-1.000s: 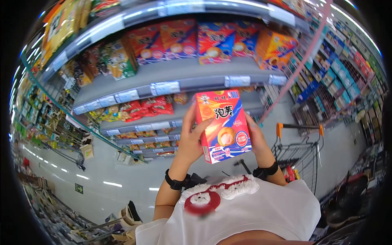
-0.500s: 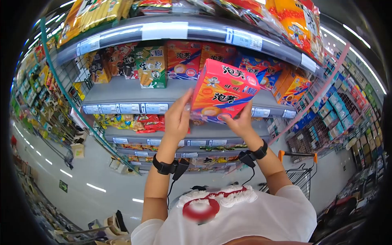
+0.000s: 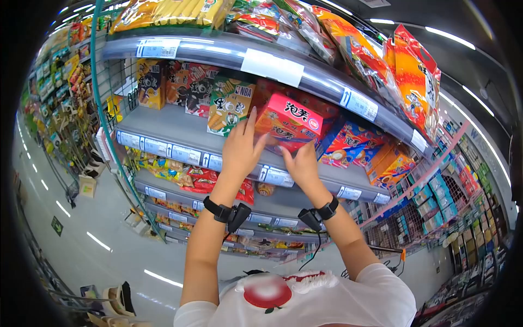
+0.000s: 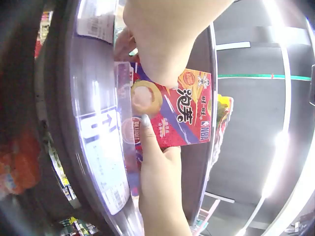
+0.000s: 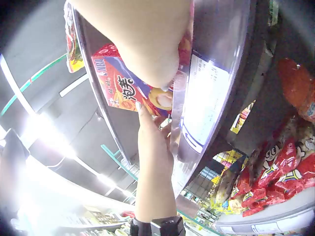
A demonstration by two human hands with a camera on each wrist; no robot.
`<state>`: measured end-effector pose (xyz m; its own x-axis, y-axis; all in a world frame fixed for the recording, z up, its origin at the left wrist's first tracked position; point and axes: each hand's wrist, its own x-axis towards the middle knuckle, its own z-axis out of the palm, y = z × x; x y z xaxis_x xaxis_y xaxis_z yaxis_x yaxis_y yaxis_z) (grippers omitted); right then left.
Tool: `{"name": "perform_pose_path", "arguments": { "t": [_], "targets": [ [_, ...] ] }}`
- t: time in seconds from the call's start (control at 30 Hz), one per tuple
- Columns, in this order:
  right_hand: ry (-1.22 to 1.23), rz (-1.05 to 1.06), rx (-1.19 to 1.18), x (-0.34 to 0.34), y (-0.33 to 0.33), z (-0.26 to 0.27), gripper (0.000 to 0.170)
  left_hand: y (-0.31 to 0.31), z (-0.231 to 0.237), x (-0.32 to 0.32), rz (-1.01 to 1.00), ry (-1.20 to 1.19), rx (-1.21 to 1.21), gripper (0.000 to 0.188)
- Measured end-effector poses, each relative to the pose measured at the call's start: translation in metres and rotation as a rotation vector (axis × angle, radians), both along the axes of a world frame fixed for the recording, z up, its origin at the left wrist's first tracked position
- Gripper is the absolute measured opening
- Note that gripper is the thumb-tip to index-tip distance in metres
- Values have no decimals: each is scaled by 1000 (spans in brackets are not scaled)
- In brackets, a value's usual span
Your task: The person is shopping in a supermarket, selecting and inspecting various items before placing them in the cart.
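A red and blue cream puff box stands upright on the shelf, among similar boxes under the shelf above. My left hand holds its left side, with the index finger stretched up along the edge and the thumb toward the front. My right hand grips the lower right part. In the left wrist view, the right thumb lies on the front of the box, near the clear shelf lip. In the right wrist view, the left thumb touches the box's front; the other fingers are partly hidden.
Green and yellow snack boxes stand to the left, blue ones and an orange one to the right. The shelf above, with a price rail, carries bagged snacks. Red packets lie below. A cart handle is at lower right.
The cream puff box has moved from in front of my chest, forward into the shelf row, carried by both hands. My arms are now stretched further out, and the view has tilted.
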<state>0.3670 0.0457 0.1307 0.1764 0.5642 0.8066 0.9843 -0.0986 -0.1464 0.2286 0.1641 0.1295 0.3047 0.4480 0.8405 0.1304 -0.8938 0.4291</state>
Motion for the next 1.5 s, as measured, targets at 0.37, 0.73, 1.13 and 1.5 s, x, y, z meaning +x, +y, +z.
{"name": "perform_pose_path", "arguments": {
  "t": [0.37,0.73,1.13,1.5],
  "targets": [
    [47,-40,-69,2,6,1,74,-5,-8,11,59,-43,-120,70],
    [264,95,-21,-8,2,7,78,-4,-14,15,161,-102,52,31],
    [78,83,-41,5,5,-4,29,-5,-12,18,213,-35,106,22],
    [-24,13,-52,0,2,-2,22,-3,-11,20,242,-15,136,16]
  ]
}}
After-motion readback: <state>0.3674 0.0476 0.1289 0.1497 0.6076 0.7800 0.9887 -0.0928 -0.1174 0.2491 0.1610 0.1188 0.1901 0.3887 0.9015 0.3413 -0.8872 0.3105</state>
